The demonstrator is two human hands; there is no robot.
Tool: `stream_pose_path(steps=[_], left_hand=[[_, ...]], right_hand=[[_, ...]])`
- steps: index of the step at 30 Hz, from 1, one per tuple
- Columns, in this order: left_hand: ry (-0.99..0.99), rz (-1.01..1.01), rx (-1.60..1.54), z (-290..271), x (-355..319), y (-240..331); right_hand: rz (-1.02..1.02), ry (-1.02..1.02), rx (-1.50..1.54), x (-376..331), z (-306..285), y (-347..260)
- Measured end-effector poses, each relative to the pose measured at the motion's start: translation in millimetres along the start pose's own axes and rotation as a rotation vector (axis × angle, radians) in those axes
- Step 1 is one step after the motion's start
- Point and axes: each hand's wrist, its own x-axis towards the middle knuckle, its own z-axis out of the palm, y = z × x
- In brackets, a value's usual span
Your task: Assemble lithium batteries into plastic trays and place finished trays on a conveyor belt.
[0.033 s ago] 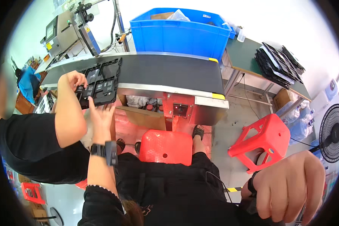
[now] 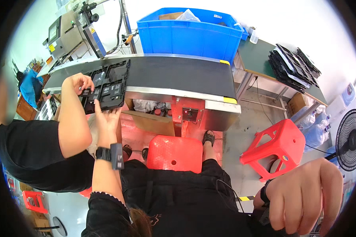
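Observation:
A black plastic tray with compartments and raised ribs (image 2: 114,90) lies at the left part of the conveyor, its near edge jutting over the metal side rail. My left hand (image 2: 106,120) grips that near edge, thumb on top and fingers reaching beneath. From the left, a co-worker's hand (image 2: 79,83) is at the tray's left side, fingers bent over flat dark pieces with small pale markings. My right hand (image 2: 306,197) is raised close at the lower right, apart from the tray. Its fingers curl downward, and the palm side is hidden.
The dark conveyor belt (image 2: 178,75) runs across the front. Behind it stands a blue bin (image 2: 190,39); a machine with a screen (image 2: 63,35) is at far left. Stacked black trays (image 2: 292,67) lie on the green table. Red stools (image 2: 275,146) and a fan (image 2: 348,138) stand right.
The tray has shifted very slightly to the right, with my left hand and the co-worker's hand still at it. My right hand looks almost unchanged.

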Motion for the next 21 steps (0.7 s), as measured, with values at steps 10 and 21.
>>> stream_pose_path(steps=[10, 21], left_hand=[[-0.157, -0.145, -0.018, -8, -2, -37], [-0.325, -0.456, 0.23, 17, -129, -58]], right_hand=[[-0.02, -0.238, -0.007, -4, 0, -2], [-0.004, -0.482, -0.144, -15, 17, 0]])
